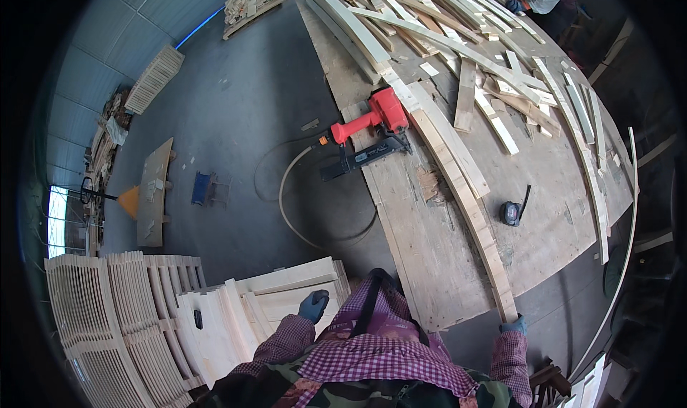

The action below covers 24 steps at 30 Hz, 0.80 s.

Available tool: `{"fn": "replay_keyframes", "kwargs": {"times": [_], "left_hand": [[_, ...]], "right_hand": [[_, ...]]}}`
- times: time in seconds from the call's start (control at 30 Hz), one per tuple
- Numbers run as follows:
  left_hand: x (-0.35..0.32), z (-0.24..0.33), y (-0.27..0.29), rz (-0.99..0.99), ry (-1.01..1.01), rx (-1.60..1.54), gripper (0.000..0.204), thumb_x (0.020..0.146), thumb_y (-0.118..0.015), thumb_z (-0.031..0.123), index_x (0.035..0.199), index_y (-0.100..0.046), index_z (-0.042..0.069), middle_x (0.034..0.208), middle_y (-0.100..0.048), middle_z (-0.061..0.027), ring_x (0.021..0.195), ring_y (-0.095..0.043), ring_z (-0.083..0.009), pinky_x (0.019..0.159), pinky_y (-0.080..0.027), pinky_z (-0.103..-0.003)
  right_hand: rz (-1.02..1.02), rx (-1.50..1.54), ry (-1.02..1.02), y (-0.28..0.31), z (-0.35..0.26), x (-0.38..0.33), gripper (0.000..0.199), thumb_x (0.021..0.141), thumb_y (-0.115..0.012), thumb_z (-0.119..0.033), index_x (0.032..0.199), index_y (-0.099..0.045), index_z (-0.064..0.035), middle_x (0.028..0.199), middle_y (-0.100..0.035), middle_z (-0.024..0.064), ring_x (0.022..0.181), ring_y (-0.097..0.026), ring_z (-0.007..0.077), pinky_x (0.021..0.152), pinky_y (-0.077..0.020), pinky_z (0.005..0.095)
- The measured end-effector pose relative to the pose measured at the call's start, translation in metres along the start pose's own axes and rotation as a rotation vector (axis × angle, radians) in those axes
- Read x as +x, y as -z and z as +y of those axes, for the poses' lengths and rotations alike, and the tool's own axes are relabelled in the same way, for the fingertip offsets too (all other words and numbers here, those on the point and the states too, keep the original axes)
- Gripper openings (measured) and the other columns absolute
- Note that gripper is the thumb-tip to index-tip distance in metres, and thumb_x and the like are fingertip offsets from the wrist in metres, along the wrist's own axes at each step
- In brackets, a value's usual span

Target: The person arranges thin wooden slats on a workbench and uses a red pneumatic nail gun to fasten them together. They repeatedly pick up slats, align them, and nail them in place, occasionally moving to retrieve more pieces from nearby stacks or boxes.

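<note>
My right hand [514,326], in a blue glove, grips the near end of a long narrow wooden strip [469,204] that lies along the worktable [422,265]. My left hand [313,306], also gloved, is held off the table above a pale wooden panel [261,300]. Its fingers are curled, and whatever is in them, if anything, is hidden. A red and black nail gun [368,122] with an air hose [285,186] rests at the table's left edge, touching the strip. To the right of the strip lies a dark tape measure [510,213].
Loose wooden slats [465,96] are heaped across the far table. Stacked slatted frames [118,322] stand at lower left. A small blue stool [202,190] and a leaning board [154,193] are on the floor to the left. Another person [547,0] is at the far right.
</note>
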<state>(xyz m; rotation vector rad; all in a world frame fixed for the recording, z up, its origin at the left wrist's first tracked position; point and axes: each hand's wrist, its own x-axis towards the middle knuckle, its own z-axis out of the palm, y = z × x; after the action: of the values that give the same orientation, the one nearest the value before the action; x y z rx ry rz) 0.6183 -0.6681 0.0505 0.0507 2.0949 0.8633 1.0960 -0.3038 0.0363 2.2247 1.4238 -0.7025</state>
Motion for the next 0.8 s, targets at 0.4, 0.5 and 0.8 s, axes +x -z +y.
{"fn": "replay_keyframes", "kwargs": {"times": [0.4, 0.5, 0.8], "left_hand": [[0.156, 0.143, 0.049, 0.129, -0.321, 0.587, 0.048, 0.079, -0.069, 0.028, 0.121, -0.053, 0.013, 0.12, -0.056, -0.0131, 0.111, -0.054, -0.0314, 0.098, -0.042, -0.04], [0.216, 0.161, 0.071, 0.083, -0.462, 0.526, 0.049, 0.078, -0.071, 0.021, 0.122, -0.052, 0.012, 0.121, -0.054, -0.0125, 0.111, -0.055, -0.0283, 0.095, -0.045, -0.037], [0.306, 0.226, 0.158, -0.167, 0.106, -0.221, 0.065, 0.086, -0.063, 0.004, 0.139, -0.027, 0.02, 0.106, -0.059, -0.0119, 0.085, -0.064, -0.0237, 0.072, -0.054, -0.032]], "right_hand": [[0.477, 0.0, -0.154, -0.012, -0.049, -0.094, 0.097, 0.062, -0.08, -0.023, 0.144, -0.029, -0.0214, 0.14, -0.04, 0.0143, 0.13, -0.036, 0.0325, 0.11, -0.0299, 0.0441], [0.639, 0.222, -0.04, -0.057, -0.073, -0.128, 0.079, 0.069, -0.075, -0.012, 0.139, -0.039, -0.0139, 0.136, -0.043, 0.0159, 0.123, -0.045, 0.0322, 0.105, -0.0356, 0.0431], [-0.028, 0.858, 0.77, -0.052, -0.409, -0.238, 0.048, 0.083, -0.06, 0.001, 0.129, -0.05, -0.0038, 0.115, -0.06, 0.0105, 0.101, -0.061, 0.0195, 0.087, -0.0486, 0.0289]]}}
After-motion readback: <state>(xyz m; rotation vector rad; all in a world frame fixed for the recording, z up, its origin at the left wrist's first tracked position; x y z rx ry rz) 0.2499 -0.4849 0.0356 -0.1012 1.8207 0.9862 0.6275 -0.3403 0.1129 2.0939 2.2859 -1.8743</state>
